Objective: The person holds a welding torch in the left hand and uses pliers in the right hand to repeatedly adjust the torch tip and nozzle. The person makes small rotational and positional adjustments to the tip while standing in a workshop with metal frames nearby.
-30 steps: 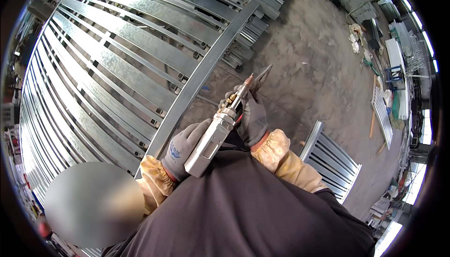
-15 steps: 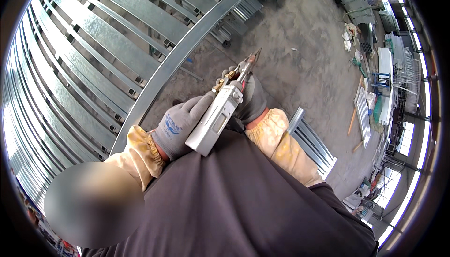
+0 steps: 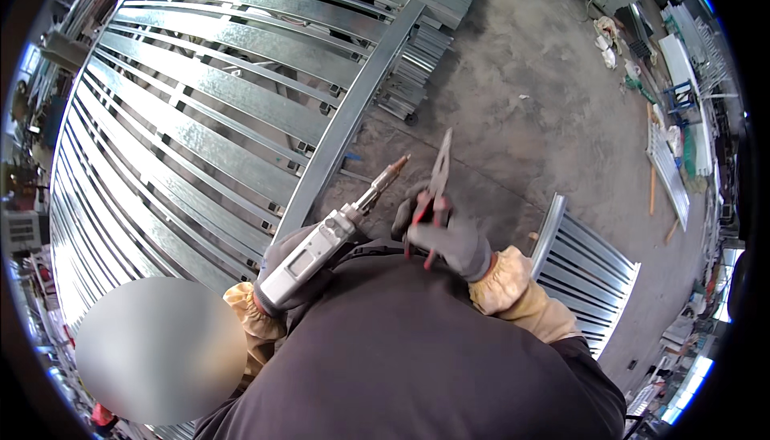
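My left hand (image 3: 282,249), in a grey glove, is closed around a silver handheld laser welding gun (image 3: 307,259). Its copper-tipped nozzle points up and to the right. Part of that hand is hidden beneath the gun body. My right hand (image 3: 460,241), also gloved, grips long-nose pliers (image 3: 440,174) with red handles, the jaws directed away from me. Gun and pliers are apart. Left of the gun lies a large galvanized metal frame (image 3: 327,155) with many parallel slats (image 3: 228,71); its edge bar runs close beside my left hand.
A smaller slatted metal panel (image 3: 585,267) is on the concrete floor (image 3: 497,111) to my right. Metal profiles (image 3: 421,63) are stacked beyond the frame's corner. Along the right side are a long panel (image 3: 667,171), wooden poles (image 3: 652,191) and white cloths (image 3: 605,43).
My hands have moved apart, and the gun now sits lower left in my left hand. The pliers, barely distinguishable before, show clearly in my right. The view has shifted, revealing more of the frame.
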Demonstrator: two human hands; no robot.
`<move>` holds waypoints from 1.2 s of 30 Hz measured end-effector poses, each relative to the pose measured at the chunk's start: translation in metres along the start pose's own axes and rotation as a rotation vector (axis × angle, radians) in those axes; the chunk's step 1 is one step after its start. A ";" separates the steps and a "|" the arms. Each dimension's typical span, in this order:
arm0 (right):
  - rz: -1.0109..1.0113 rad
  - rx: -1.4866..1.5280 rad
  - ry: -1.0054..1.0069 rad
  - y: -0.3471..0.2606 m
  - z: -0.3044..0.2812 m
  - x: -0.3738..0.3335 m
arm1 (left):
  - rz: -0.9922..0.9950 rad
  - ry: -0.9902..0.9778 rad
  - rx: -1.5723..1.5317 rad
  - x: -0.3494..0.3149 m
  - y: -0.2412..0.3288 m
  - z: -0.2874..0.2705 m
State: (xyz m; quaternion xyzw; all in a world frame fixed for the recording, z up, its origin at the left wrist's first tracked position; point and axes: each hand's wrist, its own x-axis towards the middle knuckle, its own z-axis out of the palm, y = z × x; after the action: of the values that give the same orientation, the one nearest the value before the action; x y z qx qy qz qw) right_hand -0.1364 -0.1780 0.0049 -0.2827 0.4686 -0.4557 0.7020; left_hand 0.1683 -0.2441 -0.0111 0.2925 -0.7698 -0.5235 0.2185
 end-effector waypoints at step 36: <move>-0.102 -0.660 -0.093 0.026 -0.026 0.009 | -0.060 -0.105 0.016 -0.011 -0.007 -0.023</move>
State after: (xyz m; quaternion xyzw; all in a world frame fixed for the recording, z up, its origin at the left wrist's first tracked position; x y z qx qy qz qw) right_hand -0.1497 -0.1742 -0.0306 -0.5383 0.5435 -0.3007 0.5696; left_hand 0.1926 -0.2544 -0.0099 0.2893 -0.7753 -0.5383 0.1596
